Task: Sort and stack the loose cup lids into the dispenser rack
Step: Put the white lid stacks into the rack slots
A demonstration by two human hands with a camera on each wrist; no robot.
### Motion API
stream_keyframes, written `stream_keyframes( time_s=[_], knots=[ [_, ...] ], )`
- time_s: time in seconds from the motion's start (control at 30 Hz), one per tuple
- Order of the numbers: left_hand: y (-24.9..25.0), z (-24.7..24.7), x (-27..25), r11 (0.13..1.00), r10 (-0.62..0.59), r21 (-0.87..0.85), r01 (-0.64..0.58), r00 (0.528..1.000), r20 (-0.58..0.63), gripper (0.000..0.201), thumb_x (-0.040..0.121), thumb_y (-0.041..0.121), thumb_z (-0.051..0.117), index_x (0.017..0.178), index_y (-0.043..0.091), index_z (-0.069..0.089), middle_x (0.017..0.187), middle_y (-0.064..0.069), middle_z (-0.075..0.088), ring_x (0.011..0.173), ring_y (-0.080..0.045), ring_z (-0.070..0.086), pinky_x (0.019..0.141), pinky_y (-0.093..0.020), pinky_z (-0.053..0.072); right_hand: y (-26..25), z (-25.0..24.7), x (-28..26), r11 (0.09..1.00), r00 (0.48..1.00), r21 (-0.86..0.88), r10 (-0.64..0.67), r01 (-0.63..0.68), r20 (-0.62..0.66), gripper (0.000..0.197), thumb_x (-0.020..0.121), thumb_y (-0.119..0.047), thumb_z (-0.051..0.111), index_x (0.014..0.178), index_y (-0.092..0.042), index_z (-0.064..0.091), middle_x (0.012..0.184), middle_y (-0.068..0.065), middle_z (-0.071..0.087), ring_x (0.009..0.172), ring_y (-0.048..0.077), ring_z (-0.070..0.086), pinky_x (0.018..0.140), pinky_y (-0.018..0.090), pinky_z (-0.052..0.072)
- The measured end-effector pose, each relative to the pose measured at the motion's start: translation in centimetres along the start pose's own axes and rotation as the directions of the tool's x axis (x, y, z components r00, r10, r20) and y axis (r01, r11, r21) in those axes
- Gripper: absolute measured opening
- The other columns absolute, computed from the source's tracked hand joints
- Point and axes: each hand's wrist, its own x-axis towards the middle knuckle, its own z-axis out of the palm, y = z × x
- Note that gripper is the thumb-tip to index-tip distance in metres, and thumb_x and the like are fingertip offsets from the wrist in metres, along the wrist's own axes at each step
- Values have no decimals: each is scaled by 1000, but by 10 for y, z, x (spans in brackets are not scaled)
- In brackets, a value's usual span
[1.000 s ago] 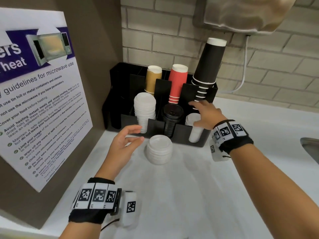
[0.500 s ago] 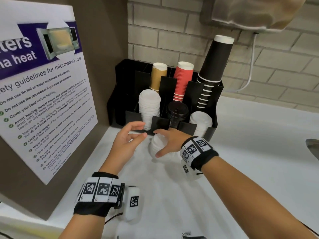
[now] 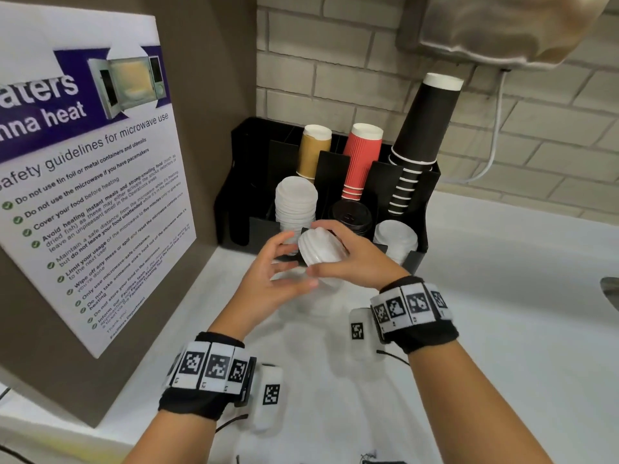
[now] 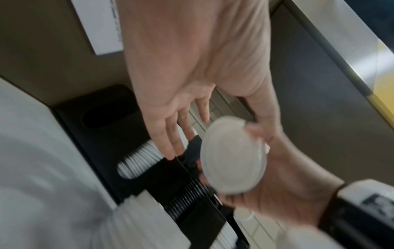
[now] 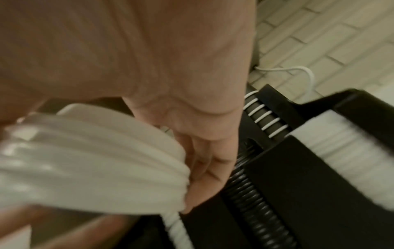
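lid stack (image 3: 322, 246) before rack (image 3: 420, 185), between hands

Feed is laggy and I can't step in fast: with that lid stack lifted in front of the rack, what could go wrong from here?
1. The right hand grips the tilted stack of white plastic lids alone; the left hand is open beside it, so lids could slide off.
2. The front-left white lid column in the black dispenser rack already stands tall; adding more there might topple it.

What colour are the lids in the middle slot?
Black lids, seen best in the head view.
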Motion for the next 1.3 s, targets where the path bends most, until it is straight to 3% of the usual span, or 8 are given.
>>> stream_keyframes(
  time_s=[0.13, 0.4, 0.6, 0.77, 0.97, 1.07, 1.17, 1.3],
  knots=[
    [2, 18, -2, 993, 63, -104, -54, 994, 86, 96, 58, 33, 86, 140, 42, 37, 140, 4, 50, 123, -12, 56, 94, -33, 53, -15, 9, -22, 962, 999, 272, -31, 23, 26, 64, 78, -28, 78, 131, -42, 44, 121, -1, 60, 113, 12, 57, 95, 29, 49],
    [7, 15, -4, 993, 92, -78, -86, 993, 72, 85, 52, 35, 88, 125, 51, 47, 130, 5, 53, 115, -8, 58, 87, -33, 57, -13, 6, -39, 912, 1000, 411, -6, 12, -17, 65, 72, -30, 81, 129, -40, 51, 120, 3, 61, 113, 20, 60, 101, 44, 48],
    [8, 18, -3, 994, 73, -91, -62, 990, 122, 93, 52, 31, 89, 132, 46, 44, 132, 7, 52, 118, -12, 58, 83, -31, 56, -9, 5, -42, 900, 1000, 436, -1, 2, -2, 62, 72, -27, 78, 127, -41, 52, 119, -2, 64, 104, 13, 65, 82, 27, 53],
    [9, 19, -3, 994, 68, -98, -55, 988, 138, 92, 52, 29, 90, 130, 49, 46, 131, 8, 53, 120, -14, 57, 83, -30, 56, -8, 6, -43, 915, 999, 402, -3, 18, -37, 64, 69, -27, 81, 125, -39, 53, 120, -2, 61, 108, 15, 63, 96, 40, 52],
    [6, 17, 1, 996, 53, -72, -43, 989, 140, 101, 54, 28, 89, 139, 44, 38, 138, 10, 49, 124, -8, 54, 93, -32, 53, -7, 4, -37, 929, 997, 366, -27, 52, -75, 59, 73, -18, 82, 122, -35, 53, 114, -1, 61, 102, 15, 64, 90, 34, 55],
    [6, 8, 2, 999, 28, -29, -26, 998, 63, 83, 67, 32, 88, 134, 46, 41, 135, 9, 51, 118, -7, 58, 91, -28, 52, -6, -23, -29, 936, 971, 334, -27, 108, -236, 56, 72, -19, 82, 115, -40, 54, 109, -1, 59, 91, 11, 64, 72, 22, 55],
    [5, -3, 3, 999, 24, 34, -22, 998, -61, 58, 71, 38, 73, 124, 41, 51, 124, 7, 58, 104, -5, 63, 85, -23, 48, 2, -70, -15, 962, 874, 242, 3, 130, -485, 53, 72, -22, 82, 111, -44, 53, 108, -3, 61, 88, 8, 64, 64, 16, 52],
    [0, -15, 2, 998, 44, 51, -36, 984, -173, 35, 84, 20, 71, 108, 43, 61, 115, 11, 60, 87, 3, 63, 90, -31, 49, 28, -120, 7, 990, 915, -59, 92, -124, -392, 60, 74, -26, 81, 125, -36, 51, 113, -5, 59, 105, 17, 59, 91, 34, 51]
  ],
)
